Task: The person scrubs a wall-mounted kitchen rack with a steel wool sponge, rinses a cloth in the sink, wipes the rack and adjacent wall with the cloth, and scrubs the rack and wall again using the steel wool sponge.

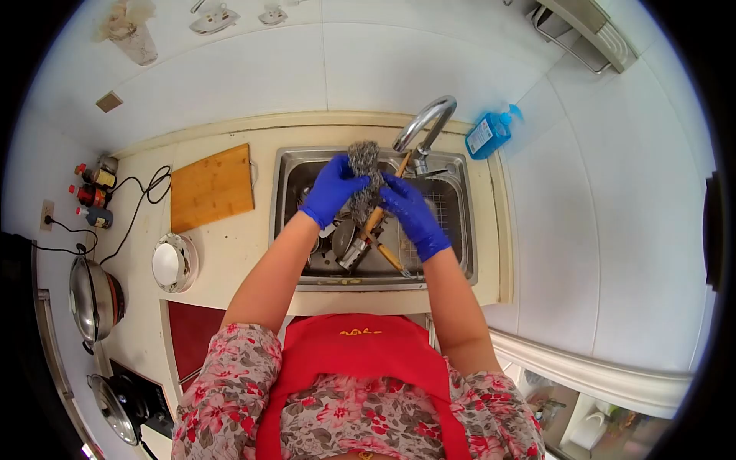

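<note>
Grips a grey, shaggy, elongated pad of wiry, steel-wool-like strands (363,159) with the left hand in a blue rubber glove (333,192), fingers closed in from its left flank; meets the opposite flank with the fingertips of the right hand in a matching blue glove (414,213). Cannot tell whether to call that second contact a firm grasp, with so much hidden under the fingers. Holds the pad up over the rectangular stainless-steel sink (469,230), near the middle of its width and toward its far rim. Lies between the 2 hands, touching both, but more deeply covered by the left. Runs lengthwise from the far rim of the sink toward the near rim, so crosswise to the line joining the 2 hands. Passes close to a long, tan wooden handle (374,221), slanting on a different axis: from the far right of the sink, beside the arched chrome faucet (435,115), down toward the near left. Disappears partly behind the right hand, nearer to it than to the left; cannot tell if held there or merely crossed. Shows also, toward the near rim of the sink, a shorter tan wooden handle (395,262), slanting the opposite way, well clear of the left hand.
</note>
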`<action>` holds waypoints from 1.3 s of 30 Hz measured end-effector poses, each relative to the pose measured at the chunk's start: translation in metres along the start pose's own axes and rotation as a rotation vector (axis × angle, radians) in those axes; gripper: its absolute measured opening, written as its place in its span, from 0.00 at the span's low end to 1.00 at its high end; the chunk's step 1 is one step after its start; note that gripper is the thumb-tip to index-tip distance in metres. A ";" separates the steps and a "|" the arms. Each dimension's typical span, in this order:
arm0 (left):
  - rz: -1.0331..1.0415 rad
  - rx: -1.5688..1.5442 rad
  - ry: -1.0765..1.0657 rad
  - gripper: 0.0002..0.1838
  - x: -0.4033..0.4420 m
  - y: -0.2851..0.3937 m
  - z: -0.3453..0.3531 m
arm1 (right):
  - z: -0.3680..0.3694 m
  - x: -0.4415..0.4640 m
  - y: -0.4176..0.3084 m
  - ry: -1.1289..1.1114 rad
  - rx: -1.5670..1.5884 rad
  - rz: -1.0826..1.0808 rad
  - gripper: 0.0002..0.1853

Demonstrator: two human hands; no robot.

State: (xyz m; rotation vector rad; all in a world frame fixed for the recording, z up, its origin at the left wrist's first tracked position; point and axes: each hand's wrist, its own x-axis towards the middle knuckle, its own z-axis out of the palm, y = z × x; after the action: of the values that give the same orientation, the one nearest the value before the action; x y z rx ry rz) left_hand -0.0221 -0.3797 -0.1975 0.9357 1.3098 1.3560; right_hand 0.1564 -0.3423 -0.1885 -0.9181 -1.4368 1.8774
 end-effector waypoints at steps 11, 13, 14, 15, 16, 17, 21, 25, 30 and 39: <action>-0.037 -0.177 0.078 0.17 -0.014 -0.018 -0.003 | 0.016 0.020 0.037 0.096 0.223 -0.016 0.20; -0.056 -0.221 0.100 0.15 -0.009 -0.012 -0.006 | 0.015 0.022 0.031 0.117 0.274 -0.026 0.20; -0.076 -0.171 0.090 0.14 -0.004 -0.017 -0.012 | 0.014 0.023 0.030 0.166 0.293 -0.018 0.19; -0.101 -0.124 0.085 0.13 -0.002 -0.021 -0.015 | 0.012 0.022 0.032 0.212 0.310 -0.003 0.17; -0.106 -0.124 0.085 0.13 0.000 -0.026 -0.017 | 0.010 0.021 0.035 0.214 0.311 0.002 0.17; -0.087 -0.109 0.070 0.13 0.003 -0.032 -0.020 | 0.007 0.021 0.038 0.214 0.426 0.019 0.17; -0.157 -0.034 0.033 0.18 0.002 -0.045 -0.034 | -0.001 0.022 0.061 0.176 0.568 0.045 0.15; -0.198 -0.010 0.154 0.22 -0.013 -0.057 -0.039 | -0.004 0.023 0.088 0.117 0.635 0.090 0.16; -0.335 -0.320 0.210 0.25 -0.026 -0.081 -0.059 | 0.004 0.020 0.101 0.268 0.357 0.167 0.19; -0.314 -0.768 0.165 0.40 -0.051 -0.078 -0.093 | 0.017 0.026 0.114 0.003 0.812 0.136 0.36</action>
State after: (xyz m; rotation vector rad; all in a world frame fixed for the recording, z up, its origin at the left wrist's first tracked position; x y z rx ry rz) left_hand -0.0904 -0.4557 -0.2805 0.0922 0.8743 1.5225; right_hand 0.1215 -0.3581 -0.3002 -0.6069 -0.4974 2.2653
